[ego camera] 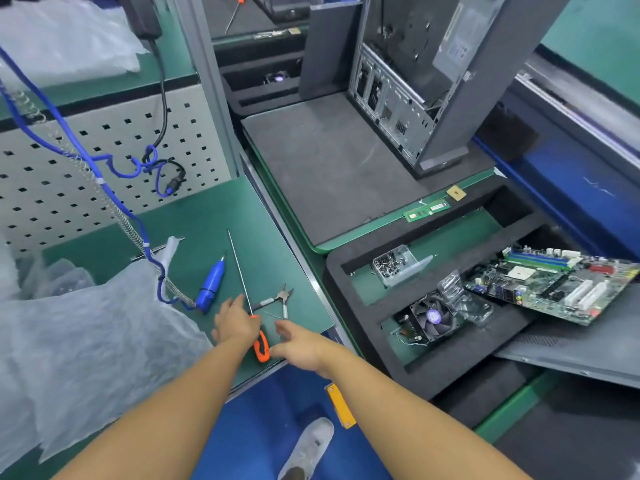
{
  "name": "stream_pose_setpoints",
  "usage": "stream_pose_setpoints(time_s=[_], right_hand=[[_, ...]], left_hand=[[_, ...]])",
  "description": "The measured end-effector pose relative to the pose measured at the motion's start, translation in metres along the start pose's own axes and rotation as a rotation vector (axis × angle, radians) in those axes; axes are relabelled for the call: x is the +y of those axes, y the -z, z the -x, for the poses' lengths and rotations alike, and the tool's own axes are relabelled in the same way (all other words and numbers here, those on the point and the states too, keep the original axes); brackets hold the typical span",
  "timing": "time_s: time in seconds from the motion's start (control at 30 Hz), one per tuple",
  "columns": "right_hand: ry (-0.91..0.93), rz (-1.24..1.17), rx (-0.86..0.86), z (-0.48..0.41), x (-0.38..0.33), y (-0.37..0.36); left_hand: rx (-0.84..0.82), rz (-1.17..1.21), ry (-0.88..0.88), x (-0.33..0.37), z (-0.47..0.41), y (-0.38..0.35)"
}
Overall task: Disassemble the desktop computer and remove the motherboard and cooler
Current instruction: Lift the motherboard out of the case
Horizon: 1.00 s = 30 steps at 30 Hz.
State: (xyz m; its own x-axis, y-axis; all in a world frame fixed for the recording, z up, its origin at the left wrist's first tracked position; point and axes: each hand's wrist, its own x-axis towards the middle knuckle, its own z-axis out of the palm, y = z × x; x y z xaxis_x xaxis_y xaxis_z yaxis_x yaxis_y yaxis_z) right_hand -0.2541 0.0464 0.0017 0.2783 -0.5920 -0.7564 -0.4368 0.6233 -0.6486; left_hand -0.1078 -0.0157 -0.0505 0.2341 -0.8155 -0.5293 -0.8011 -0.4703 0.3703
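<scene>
Left hand [237, 323] and right hand [298, 344] meet at the screwdriver [262, 348]; we cannot tell either's grip. Fumbled, it may roll off the near edge.

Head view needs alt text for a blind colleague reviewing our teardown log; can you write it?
The left hand rests on an orange-handled screwdriver on a green mat, the right hand beside its handle. At right, the motherboard and cooler rest on a foam tray; the open case stands behind.
</scene>
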Motion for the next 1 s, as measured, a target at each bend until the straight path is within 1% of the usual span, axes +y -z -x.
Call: stream_pose_setpoints(time_s=[0.07, 0.13, 0.2, 0.23, 0.27, 0.33, 0.43, 0.57, 0.7, 0.8, 1.0], right_hand=[[-0.007, 0.011, 0.020, 0.006, 0.003, 0.004], [-0.002, 0.020, 0.047, 0.015, 0.006, 0.009], [0.009, 0.011, 0.080, 0.028, 0.010, 0.016], [0.008, 0.001, 0.099, 0.035, 0.011, 0.021], [0.001, -0.007, 0.123, 0.042, 0.013, 0.026], [-0.015, -0.020, 0.187, 0.057, 0.016, 0.039], [0.007, -0.040, 0.312, 0.090, 0.018, 0.064], [0.023, 0.144, 0.550, 0.153, 0.028, 0.100], [-0.005, 0.228, 0.707, 0.230, 0.054, 0.125], [-0.091, 0.192, 0.835, 0.291, 0.086, 0.132], [-0.200, 0.109, 0.970, 0.403, 0.164, 0.117]], left_hand=[[-0.006, -0.034, -0.008, 0.001, 0.010, -0.001], [0.043, -0.044, -0.026, 0.007, 0.021, -0.002], [0.144, 0.005, -0.129, 0.018, 0.031, -0.002], [0.171, 0.049, -0.218, 0.027, 0.036, -0.003], [0.157, 0.124, -0.305, 0.038, 0.043, -0.002], [0.047, 0.306, -0.410, 0.068, 0.062, 0.001], [0.000, 0.386, -0.562, 0.119, 0.093, 0.000], [-0.154, 0.528, -0.693, 0.185, 0.147, -0.018], [-0.331, 0.567, -0.873, 0.239, 0.213, -0.052], [-0.453, 0.568, -1.023, 0.268, 0.275, -0.081], [-0.667, 0.428, -1.349, 0.279, 0.390, -0.137]])
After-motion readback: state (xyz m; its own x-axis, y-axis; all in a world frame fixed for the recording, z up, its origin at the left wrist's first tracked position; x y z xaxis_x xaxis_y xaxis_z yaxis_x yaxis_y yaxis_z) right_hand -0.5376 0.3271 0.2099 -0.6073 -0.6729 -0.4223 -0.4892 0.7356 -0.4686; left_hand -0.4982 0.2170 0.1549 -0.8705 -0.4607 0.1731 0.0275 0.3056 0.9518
